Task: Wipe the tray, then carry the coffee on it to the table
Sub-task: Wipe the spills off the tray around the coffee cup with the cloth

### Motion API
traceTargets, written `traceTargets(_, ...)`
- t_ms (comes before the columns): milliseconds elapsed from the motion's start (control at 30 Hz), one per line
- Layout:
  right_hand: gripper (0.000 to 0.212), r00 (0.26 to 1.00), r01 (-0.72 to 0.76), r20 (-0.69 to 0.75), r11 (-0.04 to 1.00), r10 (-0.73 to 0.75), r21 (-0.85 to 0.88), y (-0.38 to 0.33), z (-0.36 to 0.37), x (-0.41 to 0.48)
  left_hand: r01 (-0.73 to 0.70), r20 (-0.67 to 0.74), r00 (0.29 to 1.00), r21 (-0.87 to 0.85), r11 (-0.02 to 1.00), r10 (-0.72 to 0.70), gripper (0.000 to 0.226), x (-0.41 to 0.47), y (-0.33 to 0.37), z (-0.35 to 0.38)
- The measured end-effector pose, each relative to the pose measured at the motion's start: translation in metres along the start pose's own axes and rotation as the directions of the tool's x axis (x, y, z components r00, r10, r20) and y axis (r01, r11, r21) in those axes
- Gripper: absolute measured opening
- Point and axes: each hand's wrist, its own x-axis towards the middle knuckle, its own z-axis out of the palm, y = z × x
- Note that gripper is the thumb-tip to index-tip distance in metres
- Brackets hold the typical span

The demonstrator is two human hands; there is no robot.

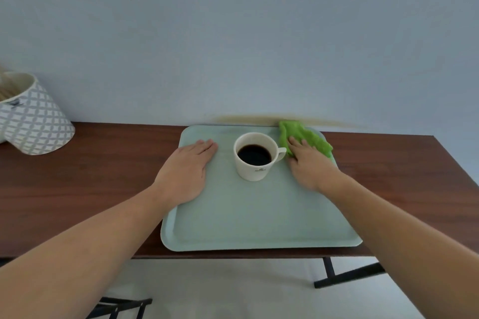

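A pale green tray (259, 215) lies on a dark wooden table (90, 176), its near edge at the table's front edge. On its far half stands a white cup (255, 155) full of black coffee, handle pointing right. My left hand (186, 171) rests flat, fingers together, on the tray's left rim. My right hand (308, 163) presses on a crumpled green cloth (303, 137) at the tray's far right corner, just right of the cup handle.
A patterned grey-and-white container (33, 119) stands at the table's far left against the pale wall. A brownish smear marks the wall just behind the tray. Black metal table legs (344, 274) show below the front edge, over a light floor.
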Motion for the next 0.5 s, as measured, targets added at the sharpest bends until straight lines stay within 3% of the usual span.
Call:
traceTargets(200,0.052,0.998,-0.012,-0.061,0.997,0.007,-0.077,0.009,0.005,-0.012,0.05,-0.013,0.999,0.0,0.999,-0.05,0.067,-0.003,0.005,0.002)
traceTargets(300,0.053,0.998,-0.011,0.06,0.99,0.019,-0.138,0.004,0.005,-0.066,0.078,-0.035,0.996,-0.05,0.996,-0.08,0.063,-0.003,0.005,0.002)
traceTargets(400,0.063,0.982,0.125,0.156,0.984,-0.104,-0.13,-0.025,0.015,-0.125,0.097,-0.068,0.992,-0.111,0.989,-0.105,0.062,-0.002,0.005,0.003)
traceTargets(500,0.057,0.933,0.358,0.074,0.923,-0.351,-0.142,-0.063,0.036,-0.145,0.086,-0.095,0.99,-0.182,0.98,-0.104,0.061,0.0,0.001,0.002)
